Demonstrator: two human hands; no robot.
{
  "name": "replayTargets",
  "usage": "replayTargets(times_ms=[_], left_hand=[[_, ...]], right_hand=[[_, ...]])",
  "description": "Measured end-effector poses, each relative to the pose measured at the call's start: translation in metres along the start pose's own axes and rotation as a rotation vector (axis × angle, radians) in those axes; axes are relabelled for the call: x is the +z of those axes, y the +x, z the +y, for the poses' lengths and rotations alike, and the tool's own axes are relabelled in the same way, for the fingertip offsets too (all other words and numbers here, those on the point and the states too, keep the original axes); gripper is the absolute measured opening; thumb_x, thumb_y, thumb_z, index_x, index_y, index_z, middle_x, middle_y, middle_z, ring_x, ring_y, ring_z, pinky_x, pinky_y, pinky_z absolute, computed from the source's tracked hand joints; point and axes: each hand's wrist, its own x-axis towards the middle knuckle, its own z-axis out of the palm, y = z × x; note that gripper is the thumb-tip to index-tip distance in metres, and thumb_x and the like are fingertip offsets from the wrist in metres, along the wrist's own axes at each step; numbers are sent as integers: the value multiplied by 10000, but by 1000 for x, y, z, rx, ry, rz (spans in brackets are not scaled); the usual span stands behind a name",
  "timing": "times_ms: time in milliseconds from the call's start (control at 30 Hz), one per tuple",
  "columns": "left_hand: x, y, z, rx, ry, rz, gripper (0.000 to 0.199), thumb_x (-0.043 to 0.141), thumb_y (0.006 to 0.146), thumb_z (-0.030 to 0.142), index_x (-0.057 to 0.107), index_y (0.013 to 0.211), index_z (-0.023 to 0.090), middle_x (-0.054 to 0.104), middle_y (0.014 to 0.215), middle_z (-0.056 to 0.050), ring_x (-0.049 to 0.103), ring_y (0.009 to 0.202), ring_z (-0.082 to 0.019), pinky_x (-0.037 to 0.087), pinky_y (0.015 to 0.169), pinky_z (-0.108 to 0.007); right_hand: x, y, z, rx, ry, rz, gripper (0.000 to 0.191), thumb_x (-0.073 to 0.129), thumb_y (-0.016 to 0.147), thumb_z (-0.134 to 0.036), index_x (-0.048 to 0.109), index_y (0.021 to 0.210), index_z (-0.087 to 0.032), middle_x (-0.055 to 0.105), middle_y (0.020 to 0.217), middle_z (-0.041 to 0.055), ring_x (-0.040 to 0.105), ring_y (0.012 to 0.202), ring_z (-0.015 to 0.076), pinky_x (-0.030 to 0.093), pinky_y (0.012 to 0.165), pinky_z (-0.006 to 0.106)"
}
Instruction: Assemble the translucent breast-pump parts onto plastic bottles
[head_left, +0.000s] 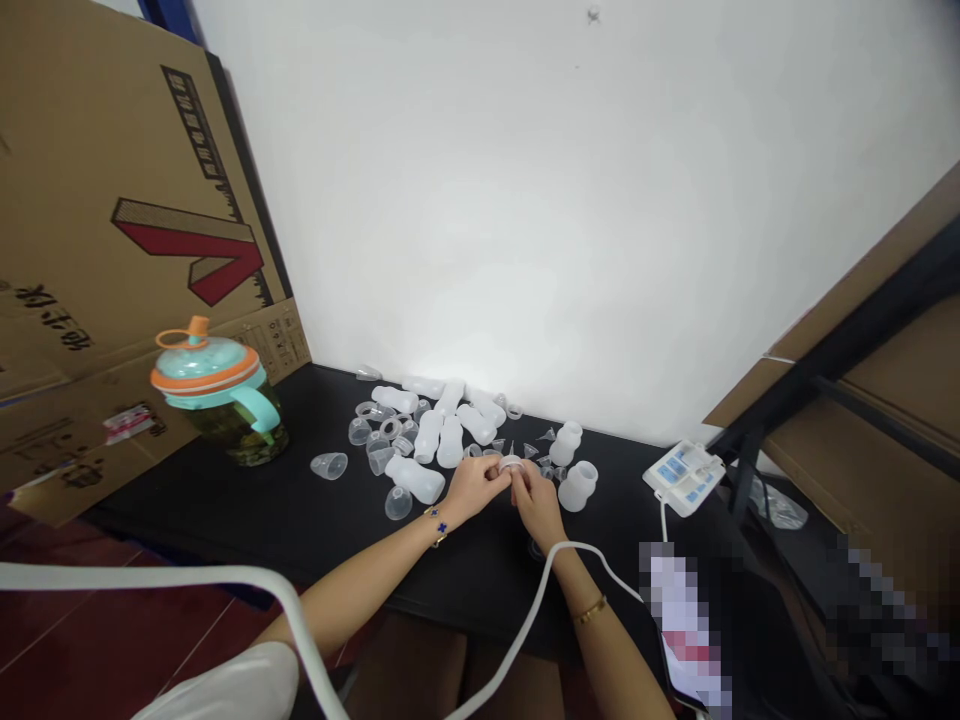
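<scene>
My left hand [477, 484] and my right hand [535, 494] meet over the front of the black table, fingers pinched on a small white bottle ring [511, 463]. A thin pointed tip rises just above the ring; whether it belongs to it I cannot tell. Beside my right hand two whitish squeeze bottles stand upright, the closer one [578, 486] almost touching the fingers. To the left of my left hand a white bottle [415, 479] lies on its side, with a clear domed cap [398, 502] in front. Several small clear funnel-shaped pieces [545, 462] lie behind my right hand.
More white bottles [451, 441], clear caps and rings [390, 428] lie heaped towards the wall. A lidded jug [225, 400] stands at left by a cardboard box [112, 200]. At right are a power strip [684, 478] and a phone [686, 630]. A white cable [536, 600] crosses the foreground.
</scene>
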Motion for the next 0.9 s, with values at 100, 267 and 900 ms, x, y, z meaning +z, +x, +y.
replayTargets(times_ms=[100,267,900], left_hand=[[0,0,0,-11,-12,-9,362,554,857,335,378,572,197,449,511,44,420,501,-111,264,540,-267],[-1,0,0,-10,-42,-15,339,548,861,330,400,585,199,482,520,38,445,511,-119,283,548,-266],[-1,-1,3,-15,-24,-3,360,553,852,345,390,565,202,474,509,42,412,496,-111,281,539,-268]], right_hand=[[0,1,2,4,10,-4,291,401,984,-433,579,866,-235,590,598,-12,567,557,188,387,560,257],[0,1,3,2,30,-18,273,429,971,-425,606,917,-226,605,608,-12,569,552,183,391,544,253],[0,1,4,10,9,-2,282,413,972,-418,596,872,-228,600,596,-14,574,555,184,392,562,257]])
